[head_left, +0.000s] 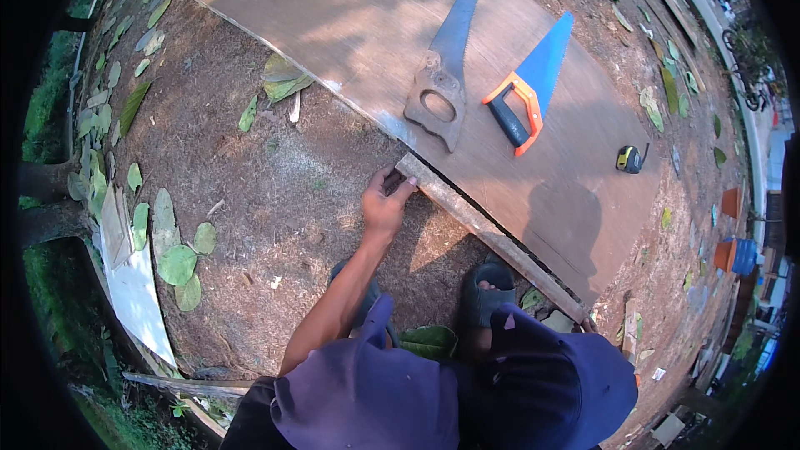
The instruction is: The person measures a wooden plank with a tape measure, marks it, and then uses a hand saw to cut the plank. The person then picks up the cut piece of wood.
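Note:
A narrow wooden strip [492, 237] lies along the near edge of a large brown plywood sheet [350, 25], with a dark gap between them. My left hand [385, 207] grips the strip's far left end, thumb on top and fingers curled round its side. At the near right end, my right hand [589, 324] shows only its fingertips against the wood; my clothed knee hides the rest. On the sheet rest a wooden-handled handsaw [442, 92], a second handsaw [533, 83] with a blue blade and orange-black handle, and a yellow-black tape measure [630, 158].
Bare brown soil with scattered leaves [177, 265] surrounds the sheet. My sandalled foot [487, 292] stands close to the strip. A white board [137, 300] lies at left, near tree trunks [50, 221]. Terracotta pots [727, 255] stand at far right.

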A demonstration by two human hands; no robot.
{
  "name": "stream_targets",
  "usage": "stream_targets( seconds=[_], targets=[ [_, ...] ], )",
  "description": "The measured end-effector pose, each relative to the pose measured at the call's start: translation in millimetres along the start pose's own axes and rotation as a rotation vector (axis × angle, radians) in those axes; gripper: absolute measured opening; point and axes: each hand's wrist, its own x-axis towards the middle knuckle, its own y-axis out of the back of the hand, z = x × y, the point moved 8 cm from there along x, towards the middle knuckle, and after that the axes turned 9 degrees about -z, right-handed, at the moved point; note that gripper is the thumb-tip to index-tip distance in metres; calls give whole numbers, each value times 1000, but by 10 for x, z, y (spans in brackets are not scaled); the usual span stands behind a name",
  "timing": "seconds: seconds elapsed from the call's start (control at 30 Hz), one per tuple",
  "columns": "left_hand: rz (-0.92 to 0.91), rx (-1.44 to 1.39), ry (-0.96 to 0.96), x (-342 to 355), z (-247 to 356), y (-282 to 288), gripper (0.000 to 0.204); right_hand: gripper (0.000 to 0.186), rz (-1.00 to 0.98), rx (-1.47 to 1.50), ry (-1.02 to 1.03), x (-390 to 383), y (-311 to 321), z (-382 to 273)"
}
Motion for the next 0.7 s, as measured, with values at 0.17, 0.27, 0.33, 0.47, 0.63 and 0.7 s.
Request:
stream_targets(
  seconds=[0.17,0.27,0.33,0.47,0.63,0.7],
  targets=[
    [-52,198,11,161,104,-35,44,41,136,-201,48,-93,-134,-197],
    [-25,261,39,154,113,-38,43,46,217,-302,-49,-116,-194,-310],
    [-62,232,29,116,127,-78,50,38,207,-225,25,-128,-254,-467],
    [-123,288,5,75,182,-110,62,43,180,-115,-6,-112,-325,-622],
    [-210,308,7,122,191,-135,70,51,61,-198,-83,20,-397,-709],
    [-187,322,28,127,168,-101,70,52,47,-197,-104,58,-372,-696]
  ],
)
